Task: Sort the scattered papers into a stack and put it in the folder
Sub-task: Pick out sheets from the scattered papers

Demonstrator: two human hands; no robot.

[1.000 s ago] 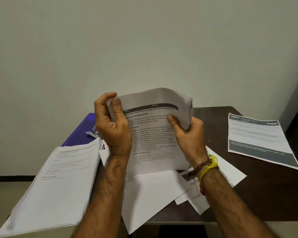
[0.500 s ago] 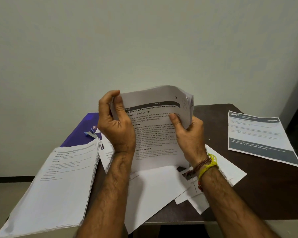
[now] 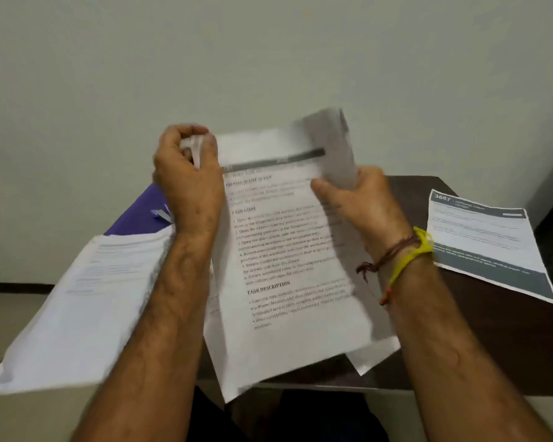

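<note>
Both hands hold a bundle of printed papers [image 3: 288, 260] upright above the dark table [image 3: 479, 346]. My left hand [image 3: 189, 183] grips its top left corner, fingers curled over the edge. My right hand [image 3: 361, 202] grips the right edge, thumb on the front page. A thick stack of papers [image 3: 83, 304] lies at the left, overhanging the table edge. The purple folder [image 3: 138, 215] lies behind that stack, partly hidden by it and by my left arm. One printed sheet with a dark band [image 3: 489, 244] lies at the far right.
A white sheet [image 3: 377, 352] lies on the table beneath the held bundle, mostly hidden. A pale wall stands right behind the table. The table's front edge runs below my wrists, with my dark-clothed lap under it.
The held bundle now hangs lower and closer to me, covering the loose sheets that showed beneath it. My hands stay on the same edges; the view has blurred with motion.
</note>
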